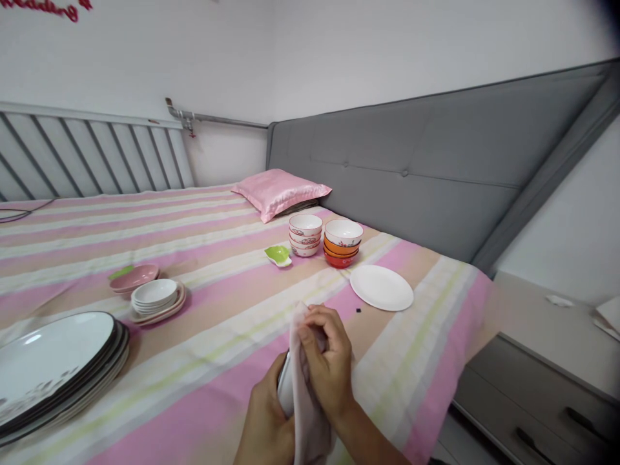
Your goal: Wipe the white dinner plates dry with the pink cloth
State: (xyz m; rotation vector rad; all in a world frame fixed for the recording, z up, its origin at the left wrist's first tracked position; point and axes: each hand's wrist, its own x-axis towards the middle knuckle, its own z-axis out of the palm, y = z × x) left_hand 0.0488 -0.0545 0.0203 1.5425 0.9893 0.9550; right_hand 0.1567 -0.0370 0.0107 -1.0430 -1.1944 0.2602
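Low in the middle of the view, my left hand (268, 413) is closed around a white dish (287, 389) with a dark edge, tilted up on its side. A pale pink cloth (305, 413) drapes over the dish and hides most of it, so its full shape does not show. My right hand (332, 355) pinches the cloth near the dish's upper rim, fingers bent. A white plate (382, 287) lies flat on the bed beyond my right hand, with a small black piece (358, 310) beside it.
Two stacks of bowls (305, 225) (343, 231) stand near a green leaf-shaped dish (278, 255). To the left are small white bowls (155, 292), a pink dish (135, 278) and stacked large plates (53, 342). A pink pillow (281, 190) lies by the grey headboard (411, 148); a nightstand (533, 394) stands right.
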